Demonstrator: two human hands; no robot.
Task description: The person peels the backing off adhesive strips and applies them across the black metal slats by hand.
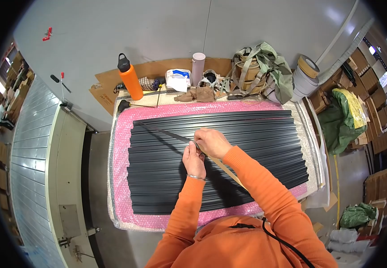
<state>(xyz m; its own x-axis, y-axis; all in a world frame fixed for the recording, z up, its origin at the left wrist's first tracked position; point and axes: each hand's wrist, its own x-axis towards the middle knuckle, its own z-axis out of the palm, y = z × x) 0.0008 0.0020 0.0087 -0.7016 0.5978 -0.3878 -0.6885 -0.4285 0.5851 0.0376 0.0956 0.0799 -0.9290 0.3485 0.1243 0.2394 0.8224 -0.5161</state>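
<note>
My left hand (194,161) is closed, thumb up, around a long narrow strip (174,136) above the middle of the table. My right hand (212,142) pinches at the same spot, its fingers almost touching the left. The strip looks black from the hands toward the upper left, and a tan length (227,171) runs from them to the lower right, under my right forearm. Whether the tan part is a backing or the strip's other face, I cannot tell. Beneath lie several long black profiles (166,192), side by side on pink bubble wrap (121,178).
Along the table's back stand an orange bottle (132,82), a white packet (178,80), a lilac tumbler (198,69), a green bag (274,71) and tape rolls (308,67). A screwdriver-like tool (131,105) lies at the back left. A metal-topped machine (35,134) stands left.
</note>
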